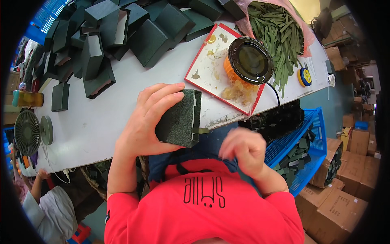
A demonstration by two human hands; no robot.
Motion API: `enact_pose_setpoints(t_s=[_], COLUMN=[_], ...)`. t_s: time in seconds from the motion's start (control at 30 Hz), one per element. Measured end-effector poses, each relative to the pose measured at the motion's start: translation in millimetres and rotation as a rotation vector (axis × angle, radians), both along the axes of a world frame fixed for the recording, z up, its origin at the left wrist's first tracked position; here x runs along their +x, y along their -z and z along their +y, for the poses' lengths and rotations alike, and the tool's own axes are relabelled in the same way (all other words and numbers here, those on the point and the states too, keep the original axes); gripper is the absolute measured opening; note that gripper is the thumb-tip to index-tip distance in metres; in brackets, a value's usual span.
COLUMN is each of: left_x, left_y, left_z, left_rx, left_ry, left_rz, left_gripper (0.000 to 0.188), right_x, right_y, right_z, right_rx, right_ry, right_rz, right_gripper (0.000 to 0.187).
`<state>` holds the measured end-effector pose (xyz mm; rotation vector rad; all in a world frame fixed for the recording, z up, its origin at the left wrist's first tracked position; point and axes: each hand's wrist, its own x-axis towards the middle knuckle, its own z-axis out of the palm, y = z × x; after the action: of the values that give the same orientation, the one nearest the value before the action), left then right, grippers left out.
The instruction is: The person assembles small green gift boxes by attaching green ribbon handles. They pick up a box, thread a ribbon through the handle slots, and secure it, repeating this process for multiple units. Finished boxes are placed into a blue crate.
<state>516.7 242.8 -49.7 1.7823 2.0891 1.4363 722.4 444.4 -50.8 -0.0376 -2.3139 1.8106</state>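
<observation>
- Here the left hand [148,118] grips a dark green box [179,118] at the near edge of the white tabletop [93,122], fingers closed over its top.
- The right hand [243,148], blurred, hangs just beside it over the lap; its fingers look curled, grip unclear.

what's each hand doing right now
Left hand: closed on a dark green box.
Right hand: fingers curled, blurred; cannot tell if it holds anything.

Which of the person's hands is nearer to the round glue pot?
Right. The right hand is below the glue pot, at the table edge; the left hand, holding a green box, is farther left.
</observation>
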Motion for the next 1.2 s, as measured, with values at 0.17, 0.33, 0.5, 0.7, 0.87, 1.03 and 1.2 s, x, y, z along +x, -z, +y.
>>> enact_pose_setpoints(t_s=[0.17,0.33,0.5,0.7,0.87,1.03,1.2], left_x=[6,12,6,4,3,11,17], left_y=[-4,0,11,17,14,7,4], left_z=[8,4,-19,-37,-38,-23,-5], left_rx=[-0.005,-0.029,-0.113,-0.147,-0.17,-0.173,-0.188], left_ry=[0.07,0.065,0.031,-0.043,-0.053,-0.03,0.022], left_rz=[-0.005,-0.049,-0.013,-0.05,-0.037,0.0,0.035], left_gripper=[0.094,0.094,0.108,0.108,0.107,0.099,0.097], right_x=[0,4,8,9,5,-6,-20], right_y=[14,19,14,7,16,10,5], right_z=[-17,-23,8,20,28,46,64], right_rx=[-0.644,-1.111,-1.087,-1.106,-1.056,-0.846,-0.697], right_ry=[-0.291,0.234,0.559,0.604,0.603,0.612,0.568], right_rz=[-0.643,-0.241,-0.049,0.01,0.085,0.004,-0.062], right_gripper=[0.029,0.046,0.042,0.041,0.03,0.023,0.022])
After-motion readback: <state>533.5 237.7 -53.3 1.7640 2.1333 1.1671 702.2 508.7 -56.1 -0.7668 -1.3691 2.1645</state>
